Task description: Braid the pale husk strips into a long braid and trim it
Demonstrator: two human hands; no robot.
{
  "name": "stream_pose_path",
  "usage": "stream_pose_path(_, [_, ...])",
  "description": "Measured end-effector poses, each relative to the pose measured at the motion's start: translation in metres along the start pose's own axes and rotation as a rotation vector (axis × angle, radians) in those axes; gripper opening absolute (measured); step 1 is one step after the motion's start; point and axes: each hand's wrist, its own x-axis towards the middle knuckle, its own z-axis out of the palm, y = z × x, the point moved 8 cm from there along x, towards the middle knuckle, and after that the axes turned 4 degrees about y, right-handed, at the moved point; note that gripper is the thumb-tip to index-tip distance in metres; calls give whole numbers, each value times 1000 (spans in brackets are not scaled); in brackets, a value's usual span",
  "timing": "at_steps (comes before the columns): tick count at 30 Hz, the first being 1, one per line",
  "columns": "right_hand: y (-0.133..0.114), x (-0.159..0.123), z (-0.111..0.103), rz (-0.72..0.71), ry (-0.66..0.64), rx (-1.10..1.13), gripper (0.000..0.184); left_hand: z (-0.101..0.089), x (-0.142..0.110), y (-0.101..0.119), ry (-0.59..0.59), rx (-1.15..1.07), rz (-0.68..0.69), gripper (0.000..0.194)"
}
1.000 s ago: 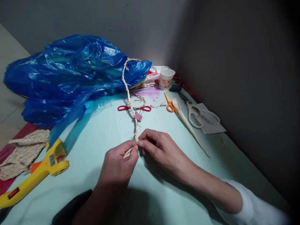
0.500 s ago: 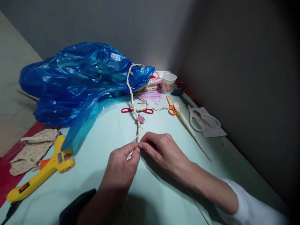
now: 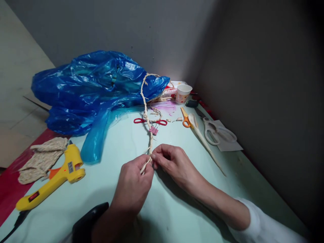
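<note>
on the near side of the pink clip (image 3: 154,130), left hand (image 3: 134,179) and right hand (image 3: 180,166), each grip closed, pinch the braided cord (image 3: 151,143), likely light, pliable, best held there.

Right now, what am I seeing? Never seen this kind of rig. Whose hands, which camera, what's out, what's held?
No robot here: these are a person's bare hands, filmed looking forward and down by one camera worn on the head.

The left hand and right hand pinch the near end of a braided cord. A pink clip sits partway up it.

On the pale green table, a yellow glue gun and a woven piece lie on the left. A blue plastic bag and a paper cup are at the back, with orange-handled scissors and white-handled scissors on the right.
</note>
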Motion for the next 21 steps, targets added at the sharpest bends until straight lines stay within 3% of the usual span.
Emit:
stream_pose_path(5, [8, 1, 2, 20, -38, 70, 22, 1, 0, 12, -63, 334, 159, 31])
stream_pose_path(9, [4, -1, -1, -19, 3, 18, 21, -9, -4, 24, 83, 605, 343, 29])
stream_pose_path(13, [-3, -3, -5, -63, 44, -18, 20, -14, -18, 39, 245, 670, 562, 26])
stream_pose_path(17, [-2, -2, -4, -39, 61, 23, 19, -4, -36, 47, 315, 708, 762, 26])
stream_pose_path(21, [8, 1, 3, 107, 1, 258, 16, 18, -49, 46, 324, 934, 907, 27])
